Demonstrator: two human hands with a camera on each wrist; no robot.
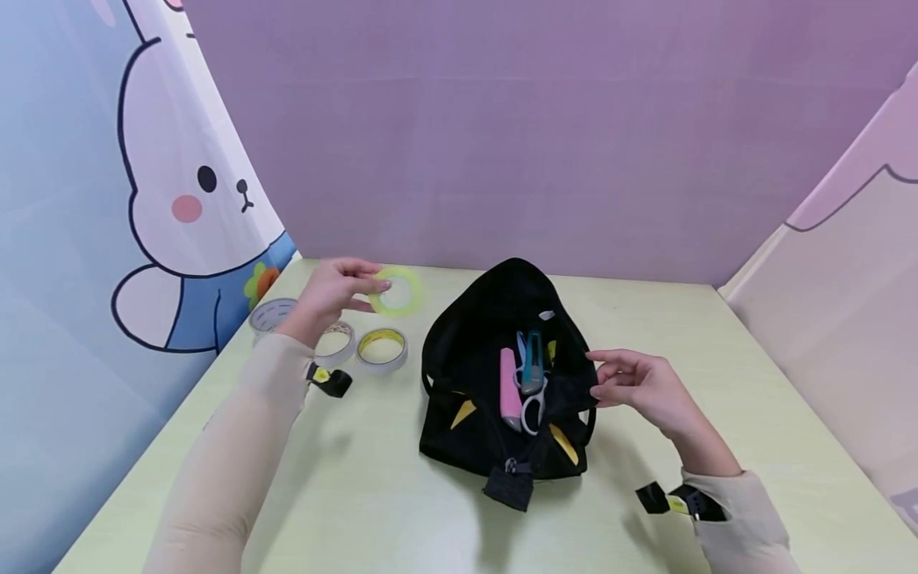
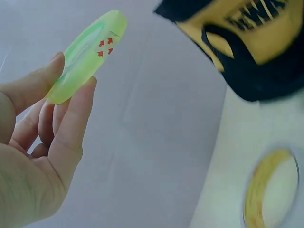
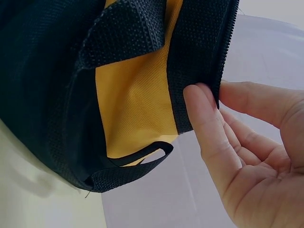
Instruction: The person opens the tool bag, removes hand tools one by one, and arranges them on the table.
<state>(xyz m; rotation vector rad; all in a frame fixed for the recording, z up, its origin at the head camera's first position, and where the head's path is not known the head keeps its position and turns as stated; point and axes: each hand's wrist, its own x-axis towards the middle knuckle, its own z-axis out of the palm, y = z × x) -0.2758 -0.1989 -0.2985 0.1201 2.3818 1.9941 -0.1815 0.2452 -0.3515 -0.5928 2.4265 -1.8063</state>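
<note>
Between thumb and fingers my left hand (image 1: pixel 337 288) pinches a yellow-green roll of tape (image 1: pixel 411 296), raised near the table's far edge. Red arrow marks show on the tape roll (image 2: pixel 90 59) in the left wrist view. My right hand (image 1: pixel 641 387) pinches the zippered edge of a black and yellow tool bag (image 1: pixel 466 442), whose mouth gapes upward. In the right wrist view, thumb and fingertips (image 3: pixel 199 97) lie on either side of that edge. Inside the bag are a pink box-like item (image 1: pixel 510 383), a teal utility knife (image 1: pixel 532 363) and white-handled scissors (image 1: pixel 531 413).
Left of the bag, a tape roll with a yellow inner ring (image 1: pixel 382 363) lies on the pale table (image 1: pixel 373 494). Another roll (image 1: pixel 344 344) lies beside it, and a wider grey roll (image 1: pixel 267 315) stands behind my left wrist. Fabric walls (image 1: pixel 502 159) border the table.
</note>
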